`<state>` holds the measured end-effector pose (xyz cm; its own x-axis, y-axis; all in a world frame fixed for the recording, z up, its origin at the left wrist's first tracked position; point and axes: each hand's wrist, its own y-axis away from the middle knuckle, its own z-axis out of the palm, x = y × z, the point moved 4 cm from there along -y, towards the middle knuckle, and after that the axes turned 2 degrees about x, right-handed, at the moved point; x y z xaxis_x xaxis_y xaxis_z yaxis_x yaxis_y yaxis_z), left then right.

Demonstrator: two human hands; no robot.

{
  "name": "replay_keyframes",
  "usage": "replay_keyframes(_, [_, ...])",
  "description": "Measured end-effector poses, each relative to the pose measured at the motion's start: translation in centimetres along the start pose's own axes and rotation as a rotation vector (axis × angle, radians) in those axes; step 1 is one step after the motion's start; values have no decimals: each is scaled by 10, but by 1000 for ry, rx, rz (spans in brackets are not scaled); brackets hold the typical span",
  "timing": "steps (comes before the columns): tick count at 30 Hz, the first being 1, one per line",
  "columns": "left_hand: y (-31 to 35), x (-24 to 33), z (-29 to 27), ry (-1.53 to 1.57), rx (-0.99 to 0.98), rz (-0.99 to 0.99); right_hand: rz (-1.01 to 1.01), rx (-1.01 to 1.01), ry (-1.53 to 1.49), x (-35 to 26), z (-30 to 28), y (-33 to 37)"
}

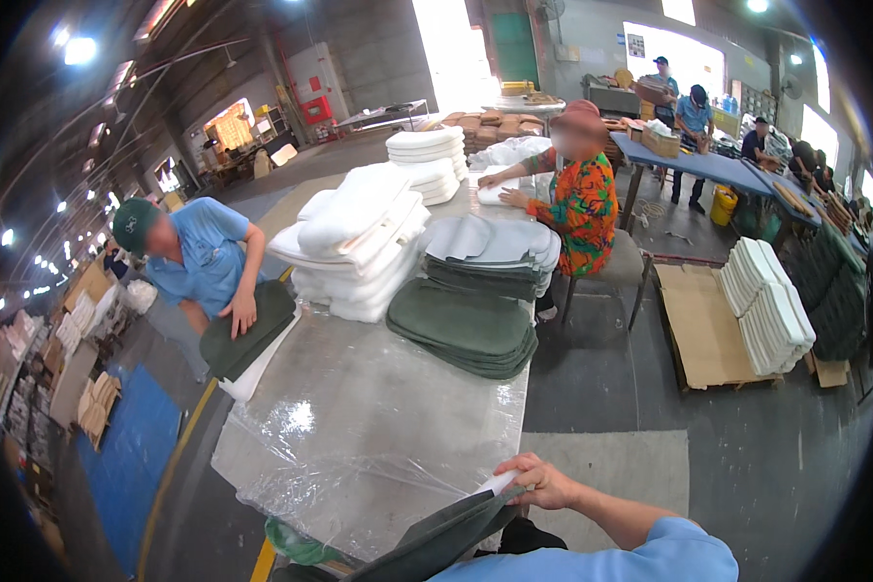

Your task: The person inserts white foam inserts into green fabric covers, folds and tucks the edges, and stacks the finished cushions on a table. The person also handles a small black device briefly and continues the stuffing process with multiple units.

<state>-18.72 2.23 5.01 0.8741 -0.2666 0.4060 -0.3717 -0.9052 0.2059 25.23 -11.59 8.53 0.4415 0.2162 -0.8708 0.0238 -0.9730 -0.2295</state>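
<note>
At the table's near edge, my right hand (538, 481) grips the corner of a dark green cushion cover (436, 532). A bit of white padding (497, 483) sticks out of the cover beside my fingers. The cover slants down to the lower left, in front of my body. My left hand does not show. Ahead on the plastic-covered table (359, 427) lies a stack of dark green cushion covers (461, 320). Behind it are folded grey and dark fabric pieces (490, 242). Tall piles of white padding (354, 238) stand to their left.
A co-worker (189, 252) at the left edge handles another green cover (247, 339) with white padding. Another person (582, 209) sits at the far right side, hands on white padding. White cushions (766, 306) stand on a pallet with cardboard (698, 330) at right.
</note>
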Motion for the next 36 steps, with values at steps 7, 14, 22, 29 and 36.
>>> replay_keyframes(7, [-22, -42, -51, -71, -134, 38, -41, -21, 13, -7, -6, 1])
replay_keyframes(14, [-78, 67, -109, 59, -445, 20, -22, 14, 45, 1, -11, 19])
replay_keyframes(22, [-2, 325, -57, -180, -484, 940, -2, 286, 461, -52, -7, 40])
replay_keyframes(29, [-12, 335, -60, 9, -660, 795, 489, 576, -596, 2, 48, 114])
replay_keyframes(36, [-13, 342, -58, 69, -906, 808, 683, 292, -1610, 42, 141, 107])
